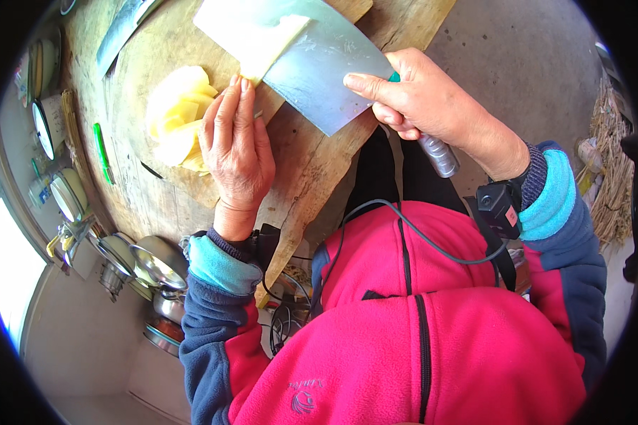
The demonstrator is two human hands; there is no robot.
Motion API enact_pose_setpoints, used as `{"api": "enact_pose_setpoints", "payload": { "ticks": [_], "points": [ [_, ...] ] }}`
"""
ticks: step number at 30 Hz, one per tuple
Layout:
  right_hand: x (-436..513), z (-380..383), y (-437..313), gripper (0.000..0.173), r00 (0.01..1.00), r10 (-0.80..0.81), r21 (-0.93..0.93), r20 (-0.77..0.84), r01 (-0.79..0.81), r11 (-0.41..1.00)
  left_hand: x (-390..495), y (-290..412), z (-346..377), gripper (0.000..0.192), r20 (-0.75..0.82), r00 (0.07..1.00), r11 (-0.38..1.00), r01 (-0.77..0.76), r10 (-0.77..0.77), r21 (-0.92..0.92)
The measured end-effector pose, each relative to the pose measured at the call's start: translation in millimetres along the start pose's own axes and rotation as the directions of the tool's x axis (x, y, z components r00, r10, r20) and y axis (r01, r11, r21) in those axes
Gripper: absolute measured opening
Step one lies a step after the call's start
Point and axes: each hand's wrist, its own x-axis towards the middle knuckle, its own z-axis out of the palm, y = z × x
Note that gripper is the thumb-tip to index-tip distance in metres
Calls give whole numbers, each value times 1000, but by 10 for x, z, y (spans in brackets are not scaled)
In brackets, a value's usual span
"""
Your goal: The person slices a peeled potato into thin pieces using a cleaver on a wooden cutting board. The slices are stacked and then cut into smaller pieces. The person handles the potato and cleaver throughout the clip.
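My right hand (414, 95) grips the handle of a broad cleaver (324, 79), its thumb lying along the flat of the blade. A pale yellow slice (282, 45) lies against the blade's face. The fingertips of my left hand (236, 133) press on the near end of that pale piece, beside the blade. Left of this hand, thin yellow slices (183, 117), perhaps potato, are piled on a round wooden cutting board (138, 90). Whether any uncut piece sits under the left fingers is hidden.
The board rests on a worn wooden table (303, 164). A green-handled tool (102, 154) and another metal blade (121, 34) lie on the left. Metal bowls and lids (159, 260) stand beyond the table's left edge. A grey cable (436, 241) hangs across my lap. Dry stalks (609, 164) are at the far right.
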Motion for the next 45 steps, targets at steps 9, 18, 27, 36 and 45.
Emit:
{"api": "enact_pose_setpoints", "payload": {
  "ticks": [9,18,27,36,45],
  "points": [
    [-1,60,14,42,999,-50,20,-1,50,999,-16,-7,17,50,1,1000,999,-10,10,32],
    [33,168,34,42,997,-69,-27,-19,69,997,-13,4,8,49,6,1000,1000,0,0,11],
    [65,163,40,45,999,-33,-25,-38,32,999,-100,-30,-93,49,72,997,999,34,-35,13],
    [24,208,48,43,999,-44,50,-3,44,998,-138,-54,-33,51,44,999,999,6,-9,52],
    [36,181,66,44,999,10,32,46,-11,999,-128,-44,-30,51,30,1000,998,-2,0,62]
  ]
}}
